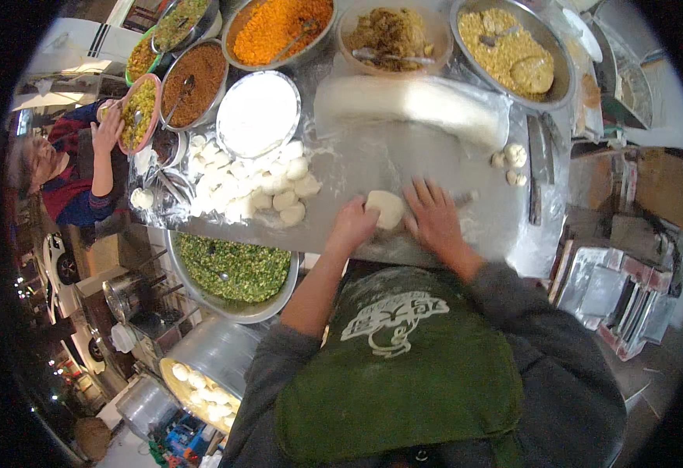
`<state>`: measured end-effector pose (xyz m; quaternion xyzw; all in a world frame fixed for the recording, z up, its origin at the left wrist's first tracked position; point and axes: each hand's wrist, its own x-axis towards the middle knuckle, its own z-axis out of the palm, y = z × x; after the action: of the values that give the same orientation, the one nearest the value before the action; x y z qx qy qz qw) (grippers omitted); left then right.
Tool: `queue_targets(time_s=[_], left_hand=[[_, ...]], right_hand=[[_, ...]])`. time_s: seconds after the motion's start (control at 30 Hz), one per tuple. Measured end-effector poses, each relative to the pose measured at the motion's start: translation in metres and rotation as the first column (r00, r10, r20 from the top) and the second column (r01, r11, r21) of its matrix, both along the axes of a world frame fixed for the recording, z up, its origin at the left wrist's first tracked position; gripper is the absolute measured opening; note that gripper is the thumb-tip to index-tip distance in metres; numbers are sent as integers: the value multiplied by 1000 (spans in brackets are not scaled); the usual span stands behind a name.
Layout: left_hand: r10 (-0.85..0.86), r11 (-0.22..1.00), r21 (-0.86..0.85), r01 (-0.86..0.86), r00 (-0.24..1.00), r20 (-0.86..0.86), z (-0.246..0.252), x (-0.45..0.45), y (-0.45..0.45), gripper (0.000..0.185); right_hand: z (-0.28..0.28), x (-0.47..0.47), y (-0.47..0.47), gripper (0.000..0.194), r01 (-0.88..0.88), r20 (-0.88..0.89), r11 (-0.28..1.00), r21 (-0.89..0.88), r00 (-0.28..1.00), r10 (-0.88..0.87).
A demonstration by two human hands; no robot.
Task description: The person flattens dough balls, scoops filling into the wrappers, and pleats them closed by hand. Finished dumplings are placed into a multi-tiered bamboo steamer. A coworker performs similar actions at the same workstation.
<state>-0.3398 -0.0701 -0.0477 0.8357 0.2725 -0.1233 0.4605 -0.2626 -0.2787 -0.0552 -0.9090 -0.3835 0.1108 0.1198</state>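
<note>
A flattened round of dough (385,210) lies on the steel worktop (371,158) just before me. My left hand (355,225) grips its left edge between thumb and fingers. To the right of the round, my right hand (433,217) rests low over the worktop with its fingers a little spread; a small pale stick-like thing (467,198), perhaps a rolling pin's end, shows blurred beside it. Left of my hands lie many floured dough pieces (248,184). A long thick roll of dough (411,105) stretches across the back, and several small dough lumps (515,155) sit at the right.
Bowls of orange filling (283,32), brown filling (194,85) and yellowish filling (508,52) line the back. A bowl of chopped greens (233,266) stands below the worktop's left front edge. A long dark metal blade (540,149) lies at the right. Another person (78,164) is at the far left.
</note>
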Motion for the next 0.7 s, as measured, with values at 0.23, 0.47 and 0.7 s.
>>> queue_targets(time_s=[0.23, 0.47, 0.7], left_hand=[[-78, 989, 138, 61, 989, 123, -7, 23, 36, 30], [-89, 996, 11, 90, 990, -108, -8, 10, 18, 35], [51, 997, -60, -51, 999, -13, 12, 7, 25, 43]], right_hand=[[22, 44, 56, 58, 62, 3, 982, 180, 998, -64], [30, 28, 44, 63, 84, 19, 992, 93, 996, -86], [9, 9, 19, 58, 68, 4, 982, 174, 998, -70]])
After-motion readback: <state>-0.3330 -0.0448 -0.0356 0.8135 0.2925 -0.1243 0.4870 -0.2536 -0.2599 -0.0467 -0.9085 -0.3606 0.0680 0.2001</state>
